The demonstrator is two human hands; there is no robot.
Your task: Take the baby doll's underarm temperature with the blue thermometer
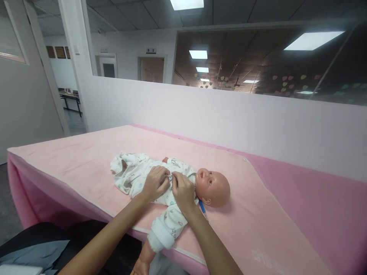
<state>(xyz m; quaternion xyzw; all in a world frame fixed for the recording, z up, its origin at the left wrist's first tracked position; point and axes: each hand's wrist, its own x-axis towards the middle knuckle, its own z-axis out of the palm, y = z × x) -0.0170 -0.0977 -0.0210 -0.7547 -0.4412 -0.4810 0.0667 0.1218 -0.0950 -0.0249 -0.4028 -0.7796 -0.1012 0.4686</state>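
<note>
A baby doll lies on its back with its head to the right, dressed in a white patterned romper. Over its chest, my left hand is closed, pinching the romper's front. Just beside it my right hand also pinches the cloth there, fingertips close to the left ones. The small bit between the fingers, perhaps a tie or a fastening, is too small to make out. One doll arm, in a sleeve with a rolled white cuff, hangs past the near table edge.
A pink pad covers the table over a darker pink cloth. Something blue and thin lies by the doll's neck. Behind the table stands a white low wall with glass above; a door is at left.
</note>
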